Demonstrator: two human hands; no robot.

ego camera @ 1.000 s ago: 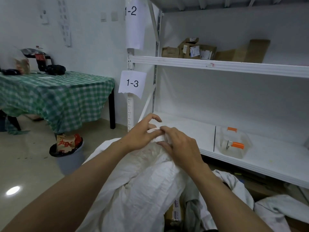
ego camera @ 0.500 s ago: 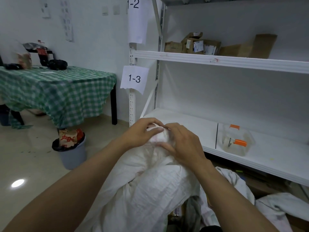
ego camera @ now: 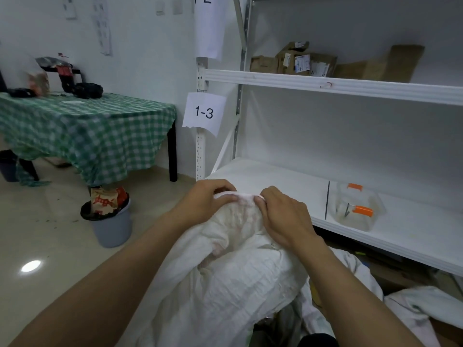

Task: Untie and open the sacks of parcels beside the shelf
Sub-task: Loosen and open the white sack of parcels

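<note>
The left hand and right hand pinch the bunched neck of the white sack, upright just before the shelf. A clear tub sits on the shelf; a bin and table stand left.

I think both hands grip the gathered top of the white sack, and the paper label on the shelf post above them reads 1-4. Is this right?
The label reads 1-3, not 1-4, as the head view shows. The rest holds: the left hand and the right hand both grip the gathered top of the white sack.
</note>
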